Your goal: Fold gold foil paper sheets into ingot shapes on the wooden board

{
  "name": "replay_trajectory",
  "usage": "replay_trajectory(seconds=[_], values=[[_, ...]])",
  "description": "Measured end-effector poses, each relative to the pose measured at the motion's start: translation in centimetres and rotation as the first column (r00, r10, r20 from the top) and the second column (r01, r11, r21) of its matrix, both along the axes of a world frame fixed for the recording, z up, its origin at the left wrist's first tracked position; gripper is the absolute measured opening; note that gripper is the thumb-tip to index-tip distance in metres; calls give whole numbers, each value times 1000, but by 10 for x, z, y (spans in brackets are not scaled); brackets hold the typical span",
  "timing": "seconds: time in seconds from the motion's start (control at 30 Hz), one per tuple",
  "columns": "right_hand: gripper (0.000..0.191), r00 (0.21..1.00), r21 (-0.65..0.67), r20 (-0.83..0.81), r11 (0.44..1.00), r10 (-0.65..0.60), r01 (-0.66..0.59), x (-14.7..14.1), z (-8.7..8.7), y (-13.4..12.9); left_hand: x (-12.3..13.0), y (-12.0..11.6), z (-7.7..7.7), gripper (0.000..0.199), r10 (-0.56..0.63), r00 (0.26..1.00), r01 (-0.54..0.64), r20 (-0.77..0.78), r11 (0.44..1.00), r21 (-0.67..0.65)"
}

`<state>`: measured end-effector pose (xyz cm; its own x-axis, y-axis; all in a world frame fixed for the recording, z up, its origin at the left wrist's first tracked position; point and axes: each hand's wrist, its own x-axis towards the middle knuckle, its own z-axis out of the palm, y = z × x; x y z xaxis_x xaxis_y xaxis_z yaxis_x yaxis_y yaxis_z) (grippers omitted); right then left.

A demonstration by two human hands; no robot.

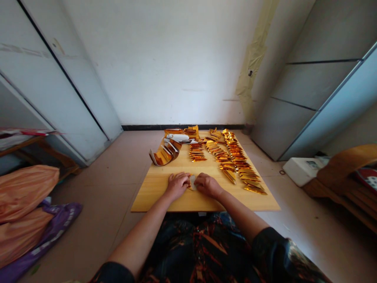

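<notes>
Near the front of the wooden table [173, 202], a small piece of gold foil paper [193, 182] lies with its pale side up, partly hidden by my fingers. My left hand [178, 185] holds its left edge, fingers bent. From the other side my right hand [207, 184] grips the right edge, fingers curled in. To the right stand long rows of folded gold foil papers [235, 153], with a shorter row of folded papers [196, 152] behind my hands. A curved stack of loose foil sheets [165, 153] sits at the back left.
A white roll or packet [177, 137] lies among foil papers at the table's back. Behind is a white wall [176, 70]. Orange and purple bags [35, 220] rest on the floor at left. At right are a grey cabinet [282, 118], a white box [303, 171] and a wooden chair [347, 173].
</notes>
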<state>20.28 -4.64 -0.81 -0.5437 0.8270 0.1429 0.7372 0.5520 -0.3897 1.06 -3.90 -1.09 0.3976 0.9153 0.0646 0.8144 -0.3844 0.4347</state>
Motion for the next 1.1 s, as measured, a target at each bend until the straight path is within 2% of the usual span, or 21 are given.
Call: replay_trajectory(seconds=[0.03,0.13,0.43,0.67,0.83,1.03,1.1], values=[[16,997,19,-35,998,67,-67,5,-1,0,-4,4,0,19,-31,999,31,8,999,-20],[20,983,52,-111,989,144,-139,14,-4,0,-11,14,0,22,-107,994,107,-3,992,-68],[16,992,79,-34,990,118,-115,5,-10,4,-10,12,-4,26,-116,991,114,-67,993,-28],[12,994,112,-5,988,105,-104,-2,-8,5,-13,14,4,39,-153,984,144,-93,984,-101],[13,993,94,-53,990,109,-104,-5,-9,5,-13,16,1,41,-150,985,141,-88,984,-106],[14,952,38,-193,971,238,-235,-11,-8,10,-14,19,0,51,-154,985,143,-84,982,-125],[14,944,23,-212,967,251,-252,-13,-8,12,-15,20,1,48,-175,981,162,-88,978,-135]])
